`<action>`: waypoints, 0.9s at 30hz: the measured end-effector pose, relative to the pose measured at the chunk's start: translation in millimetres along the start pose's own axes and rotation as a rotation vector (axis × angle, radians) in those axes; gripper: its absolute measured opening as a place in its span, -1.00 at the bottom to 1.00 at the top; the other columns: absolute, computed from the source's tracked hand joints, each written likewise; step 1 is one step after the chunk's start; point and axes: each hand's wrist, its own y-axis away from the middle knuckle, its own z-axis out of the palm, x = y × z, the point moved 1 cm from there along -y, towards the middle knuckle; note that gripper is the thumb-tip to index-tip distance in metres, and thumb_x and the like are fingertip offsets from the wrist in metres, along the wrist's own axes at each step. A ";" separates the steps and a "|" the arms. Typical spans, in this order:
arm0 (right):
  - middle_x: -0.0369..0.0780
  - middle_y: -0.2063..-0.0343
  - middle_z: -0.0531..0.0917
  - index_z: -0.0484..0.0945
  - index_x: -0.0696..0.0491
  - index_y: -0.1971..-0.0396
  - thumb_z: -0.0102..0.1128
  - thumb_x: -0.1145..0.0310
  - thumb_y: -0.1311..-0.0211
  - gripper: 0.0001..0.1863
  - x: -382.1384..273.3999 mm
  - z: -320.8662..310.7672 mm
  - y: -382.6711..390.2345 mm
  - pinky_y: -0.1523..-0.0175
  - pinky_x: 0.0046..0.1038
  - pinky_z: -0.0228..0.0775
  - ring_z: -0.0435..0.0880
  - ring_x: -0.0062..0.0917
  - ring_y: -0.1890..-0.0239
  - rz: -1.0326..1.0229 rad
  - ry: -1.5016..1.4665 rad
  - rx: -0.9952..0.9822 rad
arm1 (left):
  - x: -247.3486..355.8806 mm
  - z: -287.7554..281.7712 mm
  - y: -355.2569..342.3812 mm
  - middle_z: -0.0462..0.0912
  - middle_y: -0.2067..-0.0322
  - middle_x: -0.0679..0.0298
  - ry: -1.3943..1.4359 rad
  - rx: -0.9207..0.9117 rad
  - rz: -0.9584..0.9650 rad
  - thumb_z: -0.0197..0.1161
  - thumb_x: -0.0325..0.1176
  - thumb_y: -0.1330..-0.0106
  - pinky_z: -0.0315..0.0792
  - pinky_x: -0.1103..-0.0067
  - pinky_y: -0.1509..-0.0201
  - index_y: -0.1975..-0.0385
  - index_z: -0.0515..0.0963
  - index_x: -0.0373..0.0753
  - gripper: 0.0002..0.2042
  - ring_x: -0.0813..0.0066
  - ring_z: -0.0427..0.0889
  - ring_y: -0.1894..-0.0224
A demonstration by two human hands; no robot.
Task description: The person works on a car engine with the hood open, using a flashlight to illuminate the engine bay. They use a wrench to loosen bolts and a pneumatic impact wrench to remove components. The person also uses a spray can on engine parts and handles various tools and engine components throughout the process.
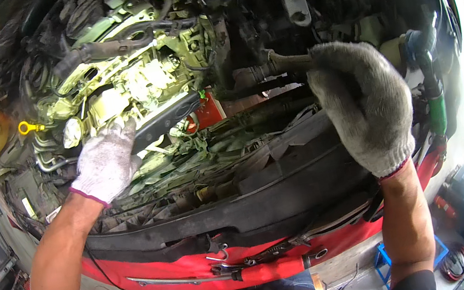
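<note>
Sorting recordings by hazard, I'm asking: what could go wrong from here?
The long metal tool rests on the car's red front edge; a bump could knock it off. The gloved left hand reaches among tightly packed engine parts, so its glove might snag or the knuckles scrape.

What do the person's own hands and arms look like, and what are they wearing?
The left hand and right hand wear knitted work gloves, off-white to grey, the right one looking greyer. The cuffs have purplish-red edging. The forearms are bare below dark sleeves.
</note>
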 end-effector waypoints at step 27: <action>-0.19 0.08 0.69 0.66 0.10 0.05 0.24 0.47 -0.30 -0.77 94.0 -26.7 70.6 -0.04 -0.48 0.54 0.68 -0.51 0.07 0.101 0.104 0.088 | 36.3 4.9 -53.3 0.65 0.17 -0.18 0.367 -0.420 -0.113 0.29 -0.14 -0.07 0.44 0.29 -0.10 -0.03 0.56 -0.35 -0.46 -0.06 0.64 0.07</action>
